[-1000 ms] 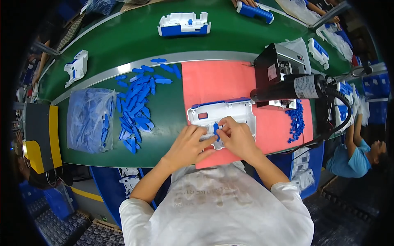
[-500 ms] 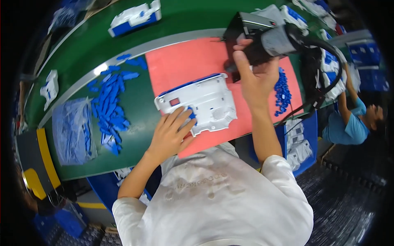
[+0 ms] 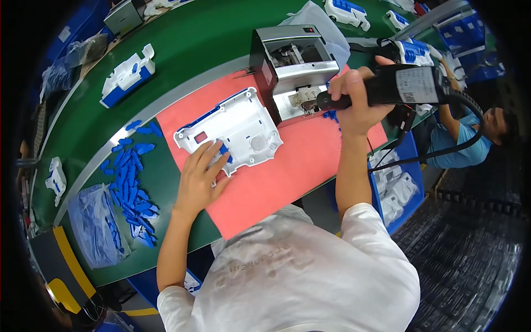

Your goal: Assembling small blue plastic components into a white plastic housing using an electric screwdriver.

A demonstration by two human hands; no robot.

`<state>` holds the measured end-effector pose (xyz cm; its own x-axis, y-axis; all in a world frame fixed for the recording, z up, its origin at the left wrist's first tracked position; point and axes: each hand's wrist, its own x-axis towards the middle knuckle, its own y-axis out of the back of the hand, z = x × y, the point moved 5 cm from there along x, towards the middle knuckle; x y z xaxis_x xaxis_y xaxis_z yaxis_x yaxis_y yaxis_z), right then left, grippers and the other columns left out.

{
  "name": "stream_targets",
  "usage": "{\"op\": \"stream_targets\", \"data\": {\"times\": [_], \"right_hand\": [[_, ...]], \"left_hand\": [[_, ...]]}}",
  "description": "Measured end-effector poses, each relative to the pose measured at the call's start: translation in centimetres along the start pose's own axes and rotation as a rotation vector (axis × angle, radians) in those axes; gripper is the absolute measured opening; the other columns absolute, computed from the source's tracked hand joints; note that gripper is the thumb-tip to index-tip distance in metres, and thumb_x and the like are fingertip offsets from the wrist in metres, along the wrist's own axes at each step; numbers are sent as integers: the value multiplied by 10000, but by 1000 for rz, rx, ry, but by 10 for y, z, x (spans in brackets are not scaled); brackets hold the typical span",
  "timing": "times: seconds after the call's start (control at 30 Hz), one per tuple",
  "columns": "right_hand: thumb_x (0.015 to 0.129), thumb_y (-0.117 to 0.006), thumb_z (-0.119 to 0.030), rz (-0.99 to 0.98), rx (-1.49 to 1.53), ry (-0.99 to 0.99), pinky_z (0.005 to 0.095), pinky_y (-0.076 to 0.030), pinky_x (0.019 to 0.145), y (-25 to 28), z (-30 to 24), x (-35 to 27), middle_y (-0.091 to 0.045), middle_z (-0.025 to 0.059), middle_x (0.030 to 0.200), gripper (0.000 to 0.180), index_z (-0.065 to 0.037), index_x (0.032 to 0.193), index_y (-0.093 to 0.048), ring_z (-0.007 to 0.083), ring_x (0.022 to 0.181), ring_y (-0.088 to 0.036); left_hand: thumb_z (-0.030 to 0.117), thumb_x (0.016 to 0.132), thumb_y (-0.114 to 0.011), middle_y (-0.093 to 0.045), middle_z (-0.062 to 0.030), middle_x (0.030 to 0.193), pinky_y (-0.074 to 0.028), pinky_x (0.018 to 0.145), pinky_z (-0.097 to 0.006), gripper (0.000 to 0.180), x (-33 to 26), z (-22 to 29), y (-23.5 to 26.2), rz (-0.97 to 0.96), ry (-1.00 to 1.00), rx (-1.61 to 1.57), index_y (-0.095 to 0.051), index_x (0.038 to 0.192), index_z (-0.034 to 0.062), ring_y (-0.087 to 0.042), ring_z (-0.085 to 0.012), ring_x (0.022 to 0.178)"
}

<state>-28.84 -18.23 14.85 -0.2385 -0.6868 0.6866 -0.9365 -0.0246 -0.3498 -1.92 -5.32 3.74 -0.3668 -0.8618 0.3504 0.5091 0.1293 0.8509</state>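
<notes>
White shell [image 3: 239, 119] meets left fingers [image 3: 208, 154]; its near edge borders open mat [image 3: 271, 191].

Printed markings within my reach; no wording is clearly legible.
A white rectangular label [image 3: 418, 86], bearing fine dark print, wraps the black cylindrical tool [image 3: 381, 88] gripped by my right fingers [image 3: 357, 88]; a small pale label [image 3: 267, 74] marks the dark side of the metal-topped machine [image 3: 301, 72], whose little panel [image 3: 310, 31] shows red, too small to decipher; faint, worn lettering [image 3: 265, 259] crosses my white shirt [image 3: 332, 276].
</notes>
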Motion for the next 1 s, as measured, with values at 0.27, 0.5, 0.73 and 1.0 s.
{"op": "stream_targets", "data": {"times": [0.27, 0.5, 0.73, 1.0], "right_hand": [[788, -677, 96, -108, -124, -130, 219, -418, 471, -3, 18, -21, -570, 20, 647, 444, 48, 1176, -466, 92, 496, -540], [854, -616, 6, -116, 114, -86, 365, -496, 581, -53, -26, -39, -525, 89, 676, 633, -9, 1367, -244, 179, 544, -532], [828, -592, 68, -333, 38, -167, 344, -519, 572, -130, 29, -76, -583, 93, 721, 627, 5, 1342, -238, 188, 549, -582], [829, -560, 80, -347, -94, -48, 326, -473, 488, -136, 43, -92, -508, 63, 629, 591, -34, 1327, -262, 148, 452, -494]], "left_hand": [[171, 665, -783, -561, -107, 1305, -457, 966, -437, 471, 6, -12, -3, 20, -57, -28, -674, 1109, 58, -513, -336, 1194], [205, 688, -777, -578, -118, 1257, -472, 946, -429, 431, 0, -15, -5, 113, -129, -117, -677, 1078, 53, -523, -336, 1167], [215, 673, -774, -592, -104, 1235, -483, 937, -426, 420, -4, -20, -6, 134, -91, -145, -685, 1050, 53, -531, -323, 1159], [187, 646, -780, -600, -98, 1212, -497, 924, -418, 417, -1, -24, -5, 153, -70, -175, -691, 1026, 40, -540, -323, 1155]]}}
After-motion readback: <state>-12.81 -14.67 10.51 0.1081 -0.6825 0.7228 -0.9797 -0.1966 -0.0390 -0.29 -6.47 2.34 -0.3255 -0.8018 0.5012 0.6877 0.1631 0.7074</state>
